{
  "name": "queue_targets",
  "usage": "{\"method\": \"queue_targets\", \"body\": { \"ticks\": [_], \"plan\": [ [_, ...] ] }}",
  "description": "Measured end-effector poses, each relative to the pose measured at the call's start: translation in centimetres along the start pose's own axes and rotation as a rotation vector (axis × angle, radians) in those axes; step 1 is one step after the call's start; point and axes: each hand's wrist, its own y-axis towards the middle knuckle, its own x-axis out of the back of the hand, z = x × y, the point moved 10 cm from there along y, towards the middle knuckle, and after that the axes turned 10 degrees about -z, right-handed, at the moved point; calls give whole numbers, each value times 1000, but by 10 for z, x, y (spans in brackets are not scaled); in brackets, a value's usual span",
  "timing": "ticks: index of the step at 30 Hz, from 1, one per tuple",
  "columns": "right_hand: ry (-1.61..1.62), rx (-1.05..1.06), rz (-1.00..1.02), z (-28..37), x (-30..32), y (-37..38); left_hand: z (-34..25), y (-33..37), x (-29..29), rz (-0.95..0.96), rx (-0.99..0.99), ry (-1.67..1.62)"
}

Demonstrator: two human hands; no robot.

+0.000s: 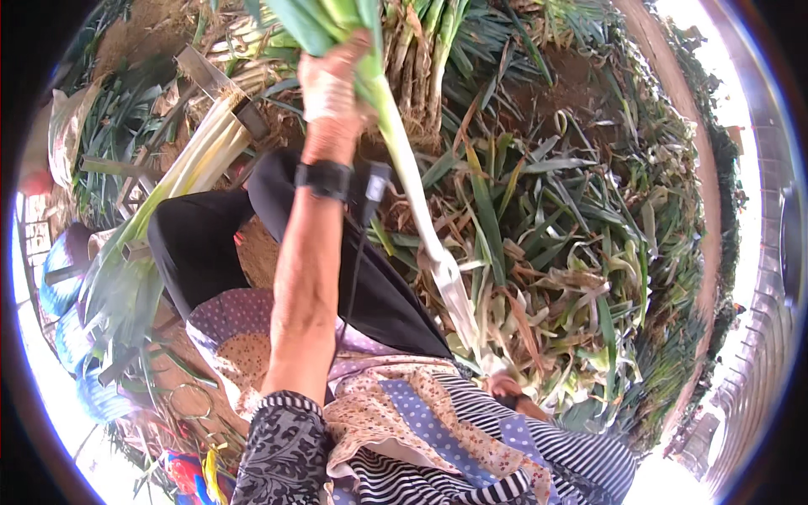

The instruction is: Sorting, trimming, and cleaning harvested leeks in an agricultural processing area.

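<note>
A long leek (pixel 402 160) slants across the view, green leaves at the top and white shaft lower down. My left hand (pixel 335 80) is closed around it where the leaves begin, with the arm stretched far forward. At the lower right, my right hand (pixel 503 385) is small and partly hidden by my clothing. Its fingers are closed on a pale outer leaf (pixel 459 311) that hangs from the lower end of the leek. Discarded leek leaves (pixel 555 295) lie heaped beside my right hand.
A bundle of leeks (pixel 198 156) rests on a metal frame (pixel 215 80) to my left. More leeks with roots (pixel 421 80) lie at the far side. Blue striped bundles (pixel 76 337) stand at the left edge. A cable (pixel 358 278) hangs across my lap.
</note>
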Motion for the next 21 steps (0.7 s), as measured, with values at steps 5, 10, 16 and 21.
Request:
{"method": "queue_targets", "body": {
  "ticks": [5,10,16,21],
  "plan": [
    [50,-343,501,-12,88,-1,-17,5,23,-68,17,-35],
    [405,-649,-136,36,276,194,-18,10,33,-101,64,-54],
    [78,-114,-552,168,354,278,-12,17,57,-360,148,12],
    [474,-200,-624,165,335,274,-17,27,82,-539,75,-98]
  ]
}}
